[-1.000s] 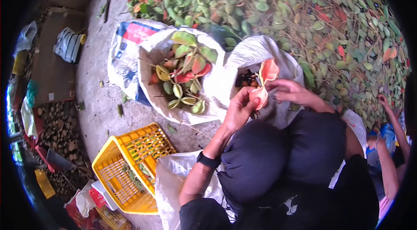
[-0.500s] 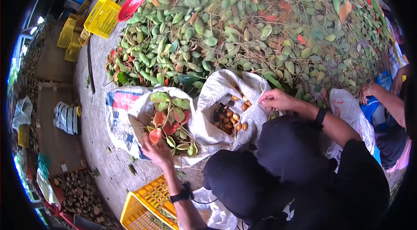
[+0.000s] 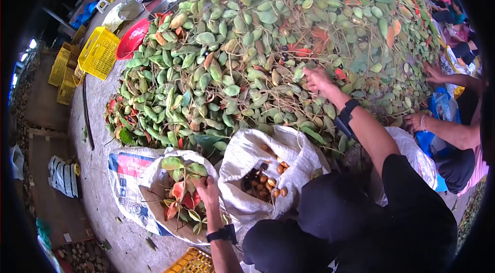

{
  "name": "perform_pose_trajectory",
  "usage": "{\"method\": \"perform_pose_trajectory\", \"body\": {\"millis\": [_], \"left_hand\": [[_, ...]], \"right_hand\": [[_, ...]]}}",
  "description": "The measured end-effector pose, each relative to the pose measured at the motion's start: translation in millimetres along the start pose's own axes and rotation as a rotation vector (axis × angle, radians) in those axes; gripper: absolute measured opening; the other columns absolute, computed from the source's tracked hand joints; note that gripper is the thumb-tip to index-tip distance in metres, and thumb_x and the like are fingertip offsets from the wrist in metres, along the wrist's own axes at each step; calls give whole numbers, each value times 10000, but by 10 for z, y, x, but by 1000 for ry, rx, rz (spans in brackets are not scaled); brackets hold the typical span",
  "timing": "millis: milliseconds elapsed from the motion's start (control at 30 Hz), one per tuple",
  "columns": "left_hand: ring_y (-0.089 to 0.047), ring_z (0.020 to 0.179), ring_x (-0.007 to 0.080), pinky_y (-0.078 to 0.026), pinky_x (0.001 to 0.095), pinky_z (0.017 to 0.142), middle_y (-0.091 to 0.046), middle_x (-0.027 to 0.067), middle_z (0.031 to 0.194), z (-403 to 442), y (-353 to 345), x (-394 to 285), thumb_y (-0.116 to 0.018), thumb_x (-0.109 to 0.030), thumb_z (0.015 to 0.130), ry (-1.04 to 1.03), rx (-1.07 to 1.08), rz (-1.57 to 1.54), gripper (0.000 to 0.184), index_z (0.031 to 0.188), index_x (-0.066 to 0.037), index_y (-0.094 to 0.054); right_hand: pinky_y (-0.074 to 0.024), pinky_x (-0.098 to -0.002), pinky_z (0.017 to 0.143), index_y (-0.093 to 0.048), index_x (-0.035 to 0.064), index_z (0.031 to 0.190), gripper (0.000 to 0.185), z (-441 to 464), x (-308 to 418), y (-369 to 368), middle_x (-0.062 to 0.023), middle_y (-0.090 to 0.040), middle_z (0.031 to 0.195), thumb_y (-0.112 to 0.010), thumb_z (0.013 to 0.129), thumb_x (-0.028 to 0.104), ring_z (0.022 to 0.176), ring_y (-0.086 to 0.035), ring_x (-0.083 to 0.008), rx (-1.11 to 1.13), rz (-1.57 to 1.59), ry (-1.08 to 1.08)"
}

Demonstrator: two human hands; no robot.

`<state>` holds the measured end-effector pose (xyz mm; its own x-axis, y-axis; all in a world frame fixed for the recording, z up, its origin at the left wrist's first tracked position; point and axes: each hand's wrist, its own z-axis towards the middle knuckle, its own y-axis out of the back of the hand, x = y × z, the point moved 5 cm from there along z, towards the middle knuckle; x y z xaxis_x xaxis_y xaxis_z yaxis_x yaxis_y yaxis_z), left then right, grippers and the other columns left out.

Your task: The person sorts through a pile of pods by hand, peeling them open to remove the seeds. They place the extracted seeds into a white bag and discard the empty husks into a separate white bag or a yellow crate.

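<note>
My left hand is over the right side of an open sack that holds split pods with red insides and green leafy husks. Its fingers are bent a little and apart, with nothing visible in them. My right hand reaches onto a big heap of green pods, fingers stretched out, their tips among pods and thin stems. Between my arms stands a white woven sack with its mouth rolled open. Brown and black round seeds lie inside it.
A red basin and yellow crates stand left of the heap. Another yellow crate is near my left forearm. At the right, another person's hands are by the heap, beside a blue plastic bag.
My right hand has left the rim of the seed sack and moved forward onto the heap. My left hand has shifted right and forward over its sack. The view has tilted up.
</note>
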<state>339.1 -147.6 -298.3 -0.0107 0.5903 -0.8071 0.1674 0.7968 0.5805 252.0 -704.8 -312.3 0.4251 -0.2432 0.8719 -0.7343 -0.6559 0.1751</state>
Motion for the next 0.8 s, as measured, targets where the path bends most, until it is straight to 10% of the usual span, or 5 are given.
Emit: {"method": "perform_pose_trajectory", "body": {"millis": [133,300,400,500,800], "left_hand": [[-501,637,71,-405,209,559,-587,-21,765,16,297,60,-608,-143,875,370,-105,-587,94,886,-51,-622],[-566,995,219,-486,323,820,-530,138,1225,93,760,-513,-537,-194,899,200,-294,-702,422,1272,-7,-477],[-576,888,198,-501,332,744,-572,139,1091,11,682,-1155,-481,-217,933,215,-426,-716,392,1287,-48,-471],[-476,666,99,-424,246,581,-561,41,946,409,-206,483,-546,-201,920,231,-154,-627,372,1237,-12,-495],[-537,940,243,-448,335,809,-505,190,1118,-695,48,-63,-482,-265,937,-156,112,126,496,1350,-19,-359]], "right_hand": [[-502,-276,671,-507,27,1175,531,52,163,-142,-94,-574,985,-644,820,399,788,-561,-141,99,-155,-16],[-433,-238,460,-557,53,853,231,-233,410,-270,-15,-580,660,-648,834,265,509,-525,-99,136,-152,207],[-422,-262,427,-557,53,888,114,-339,473,-196,-30,-579,670,-592,878,160,529,-539,-101,177,106,279],[-435,-277,431,-551,59,961,212,-96,186,-127,-41,-594,725,-614,874,240,502,-548,-116,93,-166,235],[-403,-414,928,-488,40,1180,500,-827,-468,634,-180,-429,1228,-680,781,271,1141,-454,-335,-282,-803,738]]}}
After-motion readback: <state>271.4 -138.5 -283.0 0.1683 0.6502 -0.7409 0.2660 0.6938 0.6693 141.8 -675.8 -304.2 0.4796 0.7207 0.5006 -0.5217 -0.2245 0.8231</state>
